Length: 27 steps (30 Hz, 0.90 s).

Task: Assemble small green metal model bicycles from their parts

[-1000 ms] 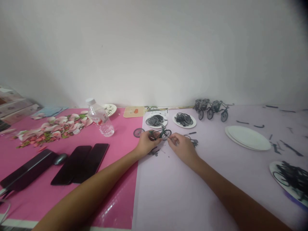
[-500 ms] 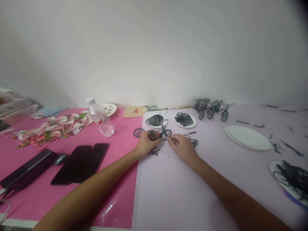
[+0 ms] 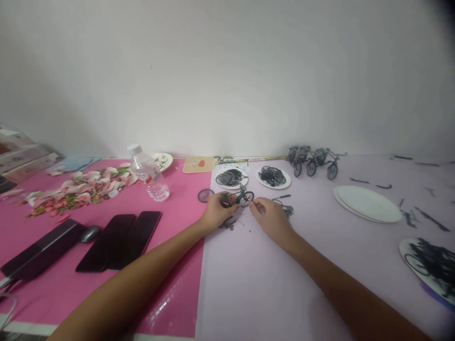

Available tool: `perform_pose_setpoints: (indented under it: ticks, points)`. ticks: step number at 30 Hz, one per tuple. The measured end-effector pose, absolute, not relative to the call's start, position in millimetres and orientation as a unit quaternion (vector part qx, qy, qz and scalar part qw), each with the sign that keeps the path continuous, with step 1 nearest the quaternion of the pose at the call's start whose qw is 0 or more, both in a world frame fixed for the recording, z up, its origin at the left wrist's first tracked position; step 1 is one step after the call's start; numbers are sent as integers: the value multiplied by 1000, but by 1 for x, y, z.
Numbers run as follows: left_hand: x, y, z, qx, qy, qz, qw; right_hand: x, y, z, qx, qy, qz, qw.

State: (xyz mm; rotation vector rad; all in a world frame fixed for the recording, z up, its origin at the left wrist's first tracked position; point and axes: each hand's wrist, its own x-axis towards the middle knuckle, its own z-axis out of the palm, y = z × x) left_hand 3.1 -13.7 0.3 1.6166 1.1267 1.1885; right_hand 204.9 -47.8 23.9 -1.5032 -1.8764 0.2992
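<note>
My left hand (image 3: 217, 210) grips a dark green model bicycle (image 3: 232, 198) by its frame, with one wheel to each side of the fingers. Close to the right-hand wheel, my right hand (image 3: 270, 215) is closed in a pinch, its fingertips beside the rim. Whatever those fingertips hold is too small to make out. Small dark parts (image 3: 228, 224) lie on the table below the bicycle, and more dark pieces (image 3: 287, 208) rest just past my right hand. Behind the bicycle stand two white plates, one of wheels (image 3: 230, 178) and one of tangled black parts (image 3: 272, 176).
Several assembled model bicycles (image 3: 313, 162) stand by the wall. Stacked white plates (image 3: 368, 203), loose black pieces (image 3: 426, 219) and a plate of black parts (image 3: 432, 267) are at right. On the pink side are a water bottle (image 3: 149, 174), phones (image 3: 119, 241), a black case (image 3: 42, 248) and petals (image 3: 85, 187).
</note>
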Motion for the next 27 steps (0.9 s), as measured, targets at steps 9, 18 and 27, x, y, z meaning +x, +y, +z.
perform_pose_setpoints:
  ticks: [9, 18, 27]
  points:
    - [4, -14, 2, 637, 450, 470, 414, 205, -47, 21, -600, -701, 131, 362]
    - [3, -14, 1, 638, 449, 470, 414, 205, -47, 23, -581, -722, 117, 357]
    - [3, -14, 0, 642, 452, 469, 404, 205, -47, 21, -582, -723, 118, 354]
